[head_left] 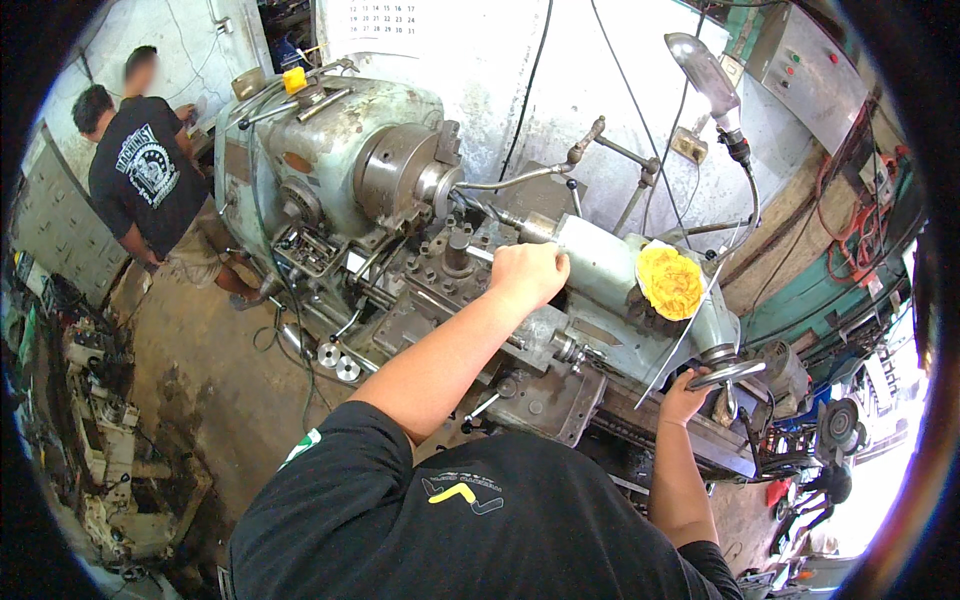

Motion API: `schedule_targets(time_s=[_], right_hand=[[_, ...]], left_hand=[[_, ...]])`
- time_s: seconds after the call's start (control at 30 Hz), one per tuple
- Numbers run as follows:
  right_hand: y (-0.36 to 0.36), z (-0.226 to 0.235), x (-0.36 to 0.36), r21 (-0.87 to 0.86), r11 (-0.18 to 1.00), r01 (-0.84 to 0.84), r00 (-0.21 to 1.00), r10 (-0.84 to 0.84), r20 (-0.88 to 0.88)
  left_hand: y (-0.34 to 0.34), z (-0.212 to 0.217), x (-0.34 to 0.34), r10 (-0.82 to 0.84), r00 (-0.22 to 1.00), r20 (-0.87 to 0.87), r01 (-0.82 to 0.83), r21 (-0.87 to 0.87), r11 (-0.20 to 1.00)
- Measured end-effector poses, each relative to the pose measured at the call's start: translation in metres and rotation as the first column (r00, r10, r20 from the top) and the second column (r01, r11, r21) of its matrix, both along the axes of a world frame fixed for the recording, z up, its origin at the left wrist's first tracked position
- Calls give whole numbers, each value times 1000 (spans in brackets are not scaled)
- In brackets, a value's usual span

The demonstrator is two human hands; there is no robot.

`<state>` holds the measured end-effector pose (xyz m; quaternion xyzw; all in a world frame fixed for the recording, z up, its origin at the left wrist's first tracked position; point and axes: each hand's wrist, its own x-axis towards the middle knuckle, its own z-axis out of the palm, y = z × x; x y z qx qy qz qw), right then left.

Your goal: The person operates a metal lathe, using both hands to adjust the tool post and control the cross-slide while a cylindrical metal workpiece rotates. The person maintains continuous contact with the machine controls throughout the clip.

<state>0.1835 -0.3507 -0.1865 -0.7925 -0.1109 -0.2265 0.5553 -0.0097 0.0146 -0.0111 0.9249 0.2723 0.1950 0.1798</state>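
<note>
My right hand [684, 398] is closed around the rim of the metal handwheel [728, 374] at the end of a lathe's tailstock [605, 250]. My left hand [530, 274] is closed in a fist beside the front of the tailstock, above the carriage; what it grips is hidden under the fingers. From the tailstock a twist drill bit [478, 208] points left toward the round metal workpiece [436, 188] in the chuck [395, 178]. Whether its tip is inside the workpiece I cannot tell. Nearer me stands the tool post [457, 253].
A crumpled yellow cloth [670, 282] lies on the tailstock, with a thin rod [683, 340] slanting beside it. A lamp [705, 80] and a bent pipe [540, 180] reach over the lathe. Two people [150, 170] stand at the far left. Other machinery [110, 450] lines the left side.
</note>
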Motion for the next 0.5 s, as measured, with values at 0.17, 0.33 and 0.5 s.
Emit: schedule_targets(time_s=[0.17,0.33,0.5], right_hand=[[0,-3,1,-10,1000,-5,999,5,35],[-3,-9,6,-1,1000,10,1000,-9,6],[-6,-17,11,3,1000,-30,999,30,22]], left_hand=[[0,1,0,-5,1000,-12,5,-4,1000],[-1,2,0,2,1000,-20,-2,-7,1000],[0,3,-1,2,1000,-31,-3,-12,1000]])
